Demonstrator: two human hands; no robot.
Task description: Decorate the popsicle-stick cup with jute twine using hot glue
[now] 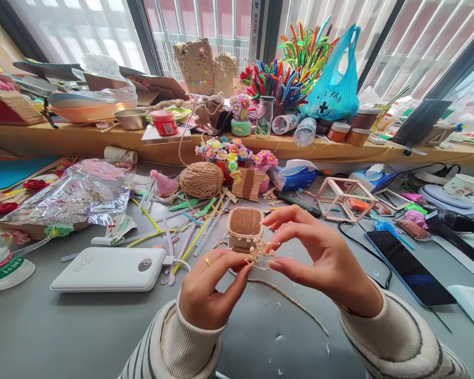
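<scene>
A frayed tan sprig (257,252) is pinched in the left hand's (208,287) grip, its long axis unclear; whether the right hand (323,252) grasps strands cannot be told. The sprig partly blocks a small basket (239,243), opening upward. Near it, a cord (288,295) crosses the table (102,331); beyond, a twine ball (201,180).

Small square brown slatted basket (239,243), rimmed in pale tan; straw-coloured frayed fibre sprig (258,253); flat grey counter (87,337); cream knit sleeves (191,339), dark-striped; rectangular white plastic power bank (106,269); round tan-brown twine ball (201,180); turquoise plastic carrier bag (337,79), printed in black.
</scene>
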